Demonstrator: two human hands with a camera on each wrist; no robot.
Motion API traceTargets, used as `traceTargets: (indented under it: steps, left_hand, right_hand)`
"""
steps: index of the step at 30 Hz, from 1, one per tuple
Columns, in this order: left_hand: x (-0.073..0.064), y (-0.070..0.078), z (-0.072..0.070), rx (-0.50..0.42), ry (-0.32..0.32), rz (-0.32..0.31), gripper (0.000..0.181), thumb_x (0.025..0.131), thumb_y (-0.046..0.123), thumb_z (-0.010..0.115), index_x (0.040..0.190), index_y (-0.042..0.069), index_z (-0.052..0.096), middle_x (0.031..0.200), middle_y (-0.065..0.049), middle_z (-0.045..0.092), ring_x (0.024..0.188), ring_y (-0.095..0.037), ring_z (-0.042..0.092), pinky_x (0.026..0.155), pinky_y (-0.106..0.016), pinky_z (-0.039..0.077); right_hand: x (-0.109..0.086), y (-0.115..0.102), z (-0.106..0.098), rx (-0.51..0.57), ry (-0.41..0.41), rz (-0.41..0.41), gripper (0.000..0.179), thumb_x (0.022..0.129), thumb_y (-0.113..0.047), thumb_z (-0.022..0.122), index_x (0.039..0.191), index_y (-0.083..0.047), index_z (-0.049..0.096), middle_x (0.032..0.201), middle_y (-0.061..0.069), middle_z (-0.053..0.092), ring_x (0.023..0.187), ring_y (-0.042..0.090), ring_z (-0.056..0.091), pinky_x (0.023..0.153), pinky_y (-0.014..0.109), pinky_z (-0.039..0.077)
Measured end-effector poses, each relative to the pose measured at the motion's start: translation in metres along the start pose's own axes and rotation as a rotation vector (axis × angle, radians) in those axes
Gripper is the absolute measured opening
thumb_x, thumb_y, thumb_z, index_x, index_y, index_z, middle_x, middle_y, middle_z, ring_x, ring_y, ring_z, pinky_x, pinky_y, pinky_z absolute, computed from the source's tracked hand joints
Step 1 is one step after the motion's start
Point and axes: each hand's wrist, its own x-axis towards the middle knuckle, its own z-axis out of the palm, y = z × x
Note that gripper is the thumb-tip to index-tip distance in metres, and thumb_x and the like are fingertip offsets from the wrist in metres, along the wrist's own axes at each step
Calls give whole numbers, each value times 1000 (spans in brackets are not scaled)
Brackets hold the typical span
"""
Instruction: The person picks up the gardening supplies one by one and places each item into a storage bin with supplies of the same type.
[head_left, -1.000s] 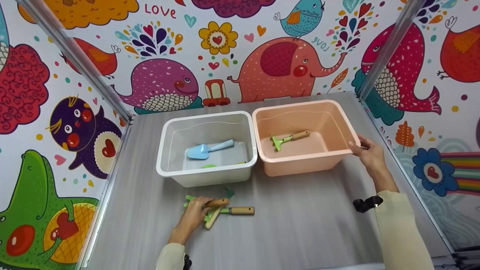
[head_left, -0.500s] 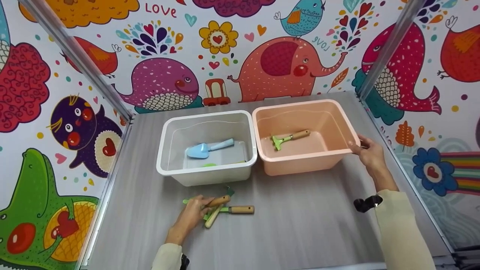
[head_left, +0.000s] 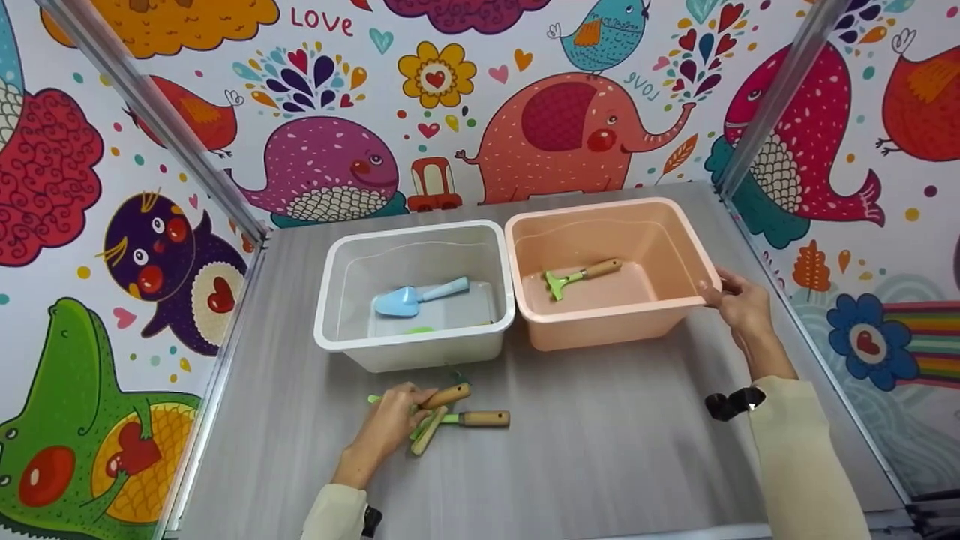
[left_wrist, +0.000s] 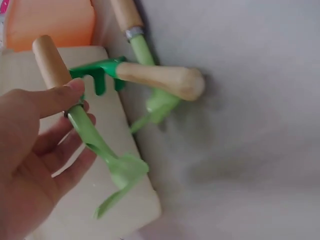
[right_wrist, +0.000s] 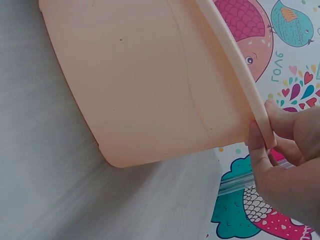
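Note:
My left hand (head_left: 386, 424) holds a light green hand rake (left_wrist: 90, 132) near the base of its wooden handle, with thumb and fingers around it. Its head is seen nearly edge-on in the left wrist view. Close by on the table lie a darker green fork (left_wrist: 155, 79) with a wooden handle and another light green garden tool (head_left: 484, 418), its head partly hidden. My right hand (head_left: 742, 306) pinches the right front corner of the peach bin's rim (right_wrist: 260, 117). Inside the peach bin (head_left: 600, 330) lies a green tool (head_left: 577, 279) with a wooden handle.
A white bin (head_left: 420, 352) stands left of the peach one, nearly touching it. It holds a light blue trowel (head_left: 412, 298) and a partly hidden green item (head_left: 420, 329). Patterned walls with metal corner posts (head_left: 161, 124) border the grey table (head_left: 600, 442) at the back and sides.
My left hand has lifted the light green hand rake slightly off the pile, its handle shifting up and to the right. My right hand stays on the peach bin's rim.

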Motion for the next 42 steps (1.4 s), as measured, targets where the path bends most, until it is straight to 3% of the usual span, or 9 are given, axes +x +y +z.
traceTargets:
  steps: [11,21,32,38,42]
  left_hand:
    - [14,26,-10,15,-19,79,36,85,9,78,120,5,72,97,-9,71,86,-19,69,70,-32,57]
    - [28,52,-24,42,-55,137,35,87,10,77,121,4,72,95,-8,71,81,-19,68,69,-32,57]
    - [43,78,-38,124,-86,195,30,88,10,76,117,6,73,88,-7,68,79,-17,65,69,-32,56]
    - [51,91,-46,143,-90,236,19,88,9,76,106,8,75,83,-6,66,74,-15,63,65,-28,55]
    - [56,99,-52,144,-99,254,17,88,9,75,105,8,75,83,-6,66,72,-15,62,63,-27,54]
  right_hand:
    - [-1,0,1,19,-12,10,65,101,-31,59,157,-14,32,156,18,42,116,20,62,112,40,43]
    - [-1,0,2,32,-8,7,66,101,-32,58,158,-14,31,157,19,40,112,16,61,111,39,43]
    - [0,-1,3,36,-5,7,64,101,-30,58,158,-14,30,158,18,39,112,14,60,100,24,49]
    - [-1,0,3,48,-10,4,64,102,-30,56,158,-15,29,159,18,37,119,18,59,110,35,45]
    - [-1,1,3,60,-12,9,64,102,-30,56,158,-14,29,159,18,37,118,18,58,111,36,44]
